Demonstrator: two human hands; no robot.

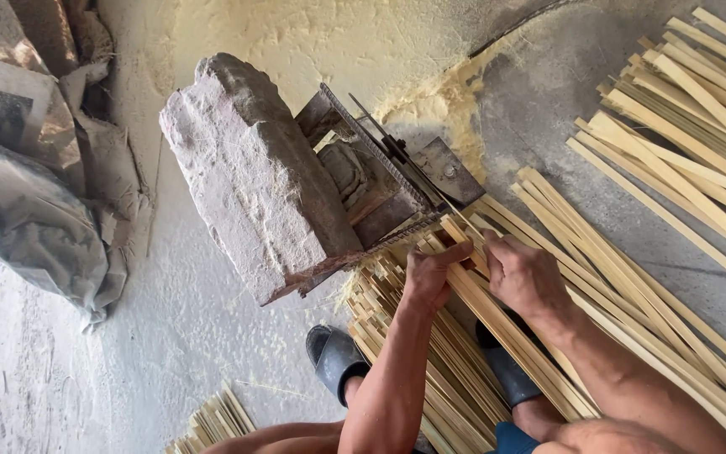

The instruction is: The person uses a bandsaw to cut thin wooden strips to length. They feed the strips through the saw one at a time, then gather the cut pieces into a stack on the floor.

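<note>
My left hand (428,276) and my right hand (524,276) both grip a bundle of pale bamboo strips (497,324) and hold its end against the edge of a small metal cutting jig (397,181). The jig is fixed beside a large rough stone block (249,172) on the floor. Under the held strips lies a heap of shorter bamboo strips (397,336). My feet in dark sandals (336,360) rest on either side of the heap.
Long bamboo strips (682,126) lie fanned out at the upper right, more run along the right side (632,277). A small bundle (212,420) lies at the bottom left. Pale sawdust (430,101) covers the concrete floor. Crumpled grey sacks (27,185) sit at the left.
</note>
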